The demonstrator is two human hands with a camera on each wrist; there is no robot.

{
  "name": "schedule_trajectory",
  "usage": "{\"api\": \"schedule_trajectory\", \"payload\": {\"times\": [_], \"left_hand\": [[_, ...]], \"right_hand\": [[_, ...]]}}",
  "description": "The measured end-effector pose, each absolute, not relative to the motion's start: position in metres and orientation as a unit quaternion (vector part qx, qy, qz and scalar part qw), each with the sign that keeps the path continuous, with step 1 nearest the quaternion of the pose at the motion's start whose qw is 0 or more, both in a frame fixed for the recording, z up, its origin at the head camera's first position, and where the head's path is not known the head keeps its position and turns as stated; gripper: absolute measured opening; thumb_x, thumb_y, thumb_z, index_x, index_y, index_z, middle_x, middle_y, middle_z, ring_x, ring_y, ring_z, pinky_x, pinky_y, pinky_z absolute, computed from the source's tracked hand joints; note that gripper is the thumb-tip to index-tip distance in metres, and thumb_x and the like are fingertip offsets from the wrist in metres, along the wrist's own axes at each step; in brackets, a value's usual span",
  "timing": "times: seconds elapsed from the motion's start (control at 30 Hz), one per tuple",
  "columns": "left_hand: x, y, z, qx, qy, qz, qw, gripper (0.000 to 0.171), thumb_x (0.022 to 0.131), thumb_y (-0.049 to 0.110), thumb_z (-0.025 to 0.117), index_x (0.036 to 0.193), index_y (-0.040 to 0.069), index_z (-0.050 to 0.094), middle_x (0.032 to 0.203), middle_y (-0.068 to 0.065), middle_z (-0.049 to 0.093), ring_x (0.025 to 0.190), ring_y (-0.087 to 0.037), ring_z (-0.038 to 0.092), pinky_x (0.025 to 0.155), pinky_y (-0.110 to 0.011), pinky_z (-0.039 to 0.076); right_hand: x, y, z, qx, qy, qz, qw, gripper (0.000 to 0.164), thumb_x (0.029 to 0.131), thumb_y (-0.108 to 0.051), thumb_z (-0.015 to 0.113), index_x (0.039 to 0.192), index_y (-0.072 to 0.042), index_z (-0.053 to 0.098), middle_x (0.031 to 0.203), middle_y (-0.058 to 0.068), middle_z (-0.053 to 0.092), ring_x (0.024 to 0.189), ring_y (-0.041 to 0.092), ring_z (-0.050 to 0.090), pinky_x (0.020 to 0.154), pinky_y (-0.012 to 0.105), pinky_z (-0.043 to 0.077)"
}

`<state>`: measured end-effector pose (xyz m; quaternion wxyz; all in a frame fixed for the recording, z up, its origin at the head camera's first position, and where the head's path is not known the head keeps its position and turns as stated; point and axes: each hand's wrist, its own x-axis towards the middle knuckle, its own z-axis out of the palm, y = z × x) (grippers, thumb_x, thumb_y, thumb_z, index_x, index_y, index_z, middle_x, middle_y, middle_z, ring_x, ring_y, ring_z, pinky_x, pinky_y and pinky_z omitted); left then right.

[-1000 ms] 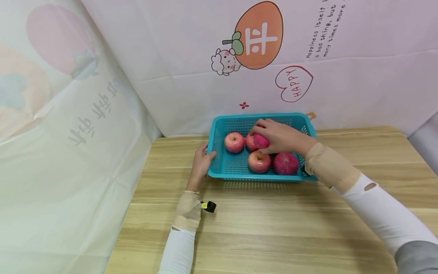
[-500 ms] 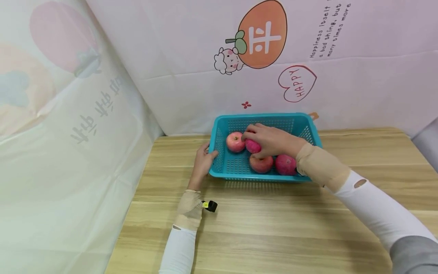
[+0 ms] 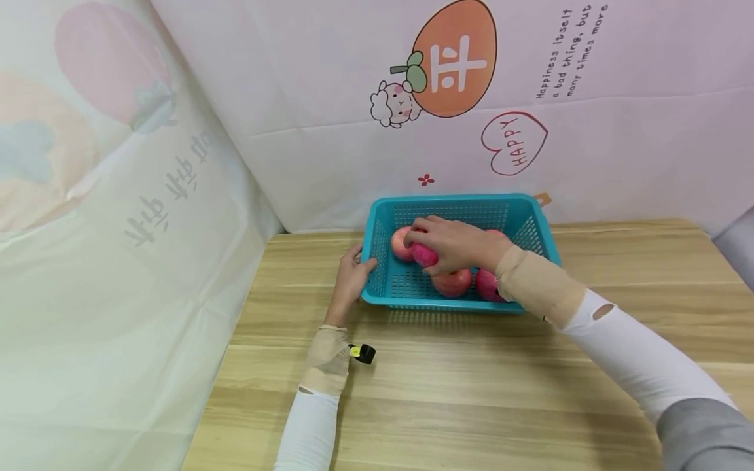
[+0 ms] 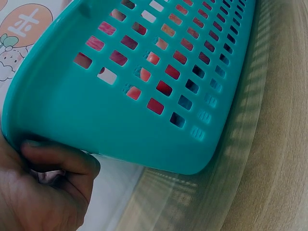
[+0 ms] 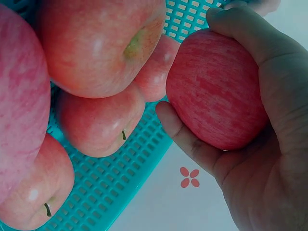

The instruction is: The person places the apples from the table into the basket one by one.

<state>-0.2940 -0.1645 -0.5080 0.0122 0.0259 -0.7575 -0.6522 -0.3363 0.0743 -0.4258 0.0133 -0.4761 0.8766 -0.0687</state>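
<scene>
A turquoise plastic basket [image 3: 412, 303] with holes in its walls stands on the wooden table. My left hand [image 3: 351, 278] grips its left rim, and in the left wrist view the curled hand [image 4: 55, 187] is at the basket's corner. Over the basket, my right hand [image 3: 453, 245] holds a red apple [image 3: 424, 255]; fingers and thumb wrap its sides in the right wrist view. Several other apples lie inside: one at the left [image 3: 400, 243], one in front [image 3: 452, 284], a darker one [image 3: 487, 285] at the front right, partly hidden by my right wrist.
Behind the table [image 3: 448, 392] hangs a white printed cloth [image 3: 306, 163], with another cloth [image 3: 129, 275] along the left side. A small black device [image 3: 365, 354] sits on my left wrist, above the tabletop in front of the basket.
My right hand has moved left across the basket with the apple in its grip, uncovering an apple behind it at the right. The left hand keeps its hold on the rim.
</scene>
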Motion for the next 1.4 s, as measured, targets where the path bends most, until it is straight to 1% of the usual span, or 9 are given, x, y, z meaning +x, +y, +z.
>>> {"api": "schedule_trajectory", "payload": {"times": [0.23, 0.4, 0.63, 0.73, 0.83, 0.9, 1.03, 1.27, 1.4], "left_hand": [[-0.294, -0.165, -0.508, 0.031, -0.762, -0.647, 0.011, 0.047, 0.092, 0.009, 0.053, 0.139, 0.008, 0.049, 0.122, -0.022, 0.062, 0.106, -0.035, 0.062, 0.085, -0.053, 0.051], [-0.293, -0.166, -0.508, 0.034, -0.762, -0.646, 0.009, 0.046, 0.093, 0.01, 0.054, 0.138, 0.008, 0.05, 0.122, -0.022, 0.062, 0.106, -0.035, 0.062, 0.086, -0.053, 0.051], [-0.294, -0.166, -0.509, 0.031, -0.759, -0.65, 0.011, 0.043, 0.092, 0.009, 0.054, 0.135, 0.008, 0.052, 0.119, -0.022, 0.064, 0.103, -0.034, 0.063, 0.084, -0.052, 0.052], [-0.294, -0.166, -0.509, 0.027, -0.759, -0.65, 0.012, 0.043, 0.092, 0.009, 0.055, 0.135, 0.007, 0.052, 0.117, -0.022, 0.064, 0.103, -0.034, 0.063, 0.083, -0.051, 0.052], [-0.295, -0.167, -0.51, 0.021, -0.757, -0.653, 0.011, 0.044, 0.092, 0.008, 0.054, 0.136, 0.006, 0.051, 0.116, -0.023, 0.064, 0.101, -0.035, 0.063, 0.082, -0.051, 0.053], [-0.294, -0.167, -0.51, 0.018, -0.754, -0.657, 0.01, 0.044, 0.092, 0.008, 0.054, 0.136, 0.006, 0.051, 0.116, -0.024, 0.064, 0.1, -0.036, 0.064, 0.081, -0.052, 0.053], [-0.294, -0.167, -0.509, 0.014, -0.749, -0.663, 0.011, 0.044, 0.092, 0.007, 0.054, 0.135, 0.006, 0.052, 0.114, -0.023, 0.065, 0.098, -0.036, 0.064, 0.079, -0.051, 0.054], [-0.295, -0.166, -0.51, 0.017, -0.748, -0.664, 0.005, 0.045, 0.092, 0.008, 0.054, 0.137, 0.006, 0.05, 0.115, -0.02, 0.065, 0.096, -0.029, 0.066, 0.079, -0.05, 0.054], [-0.295, -0.168, -0.509, 0.013, -0.746, -0.666, 0.004, 0.044, 0.092, 0.007, 0.053, 0.137, 0.006, 0.05, 0.112, -0.021, 0.066, 0.093, -0.028, 0.066, 0.078, -0.05, 0.055]], "right_hand": [[-0.335, 0.066, -0.425, -0.488, 0.871, -0.062, 0.023, 0.065, 0.077, -0.039, 0.078, 0.134, -0.019, 0.052, 0.131, 0.005, 0.046, 0.119, 0.027, 0.042, 0.088, 0.047, 0.05], [-0.335, 0.059, -0.427, -0.496, 0.866, -0.063, 0.028, 0.062, 0.078, -0.037, 0.077, 0.132, -0.02, 0.052, 0.134, 0.004, 0.044, 0.121, 0.029, 0.041, 0.09, 0.049, 0.049], [-0.332, 0.051, -0.429, -0.505, 0.862, -0.043, 0.007, 0.056, 0.077, -0.045, 0.077, 0.123, -0.027, 0.05, 0.132, 0.0, 0.045, 0.111, 0.021, 0.043, 0.075, 0.042, 0.053], [-0.331, 0.049, -0.432, -0.51, 0.859, -0.04, 0.002, 0.055, 0.076, -0.043, 0.078, 0.121, -0.026, 0.051, 0.132, 0.001, 0.046, 0.114, 0.022, 0.044, 0.076, 0.041, 0.054], [-0.331, 0.047, -0.434, -0.518, 0.855, -0.035, 0.011, 0.056, 0.076, -0.039, 0.079, 0.123, -0.023, 0.052, 0.135, 0.004, 0.045, 0.122, 0.026, 0.041, 0.081, 0.041, 0.053], [-0.332, 0.045, -0.437, -0.521, 0.853, -0.02, 0.02, 0.059, 0.077, -0.039, 0.078, 0.127, -0.022, 0.052, 0.137, 0.005, 0.044, 0.125, 0.027, 0.039, 0.08, 0.04, 0.054], [-0.332, 0.041, -0.44, -0.528, 0.849, 0.011, 0.034, 0.064, 0.078, -0.043, 0.075, 0.133, -0.022, 0.05, 0.137, 0.005, 0.044, 0.122, 0.025, 0.04, 0.078, 0.041, 0.055], [-0.332, 0.034, -0.447, -0.55, 0.834, 0.024, 0.038, 0.066, 0.077, -0.044, 0.076, 0.133, -0.02, 0.052, 0.129, 0.005, 0.047, 0.112, 0.024, 0.046, 0.08, 0.041, 0.054], [-0.332, 0.03, -0.449, -0.552, 0.831, 0.043, 0.054, 0.068, 0.079, -0.046, 0.074, 0.137, -0.021, 0.05, 0.132, 0.005, 0.047, 0.117, 0.025, 0.046, 0.084, 0.042, 0.053]]}}
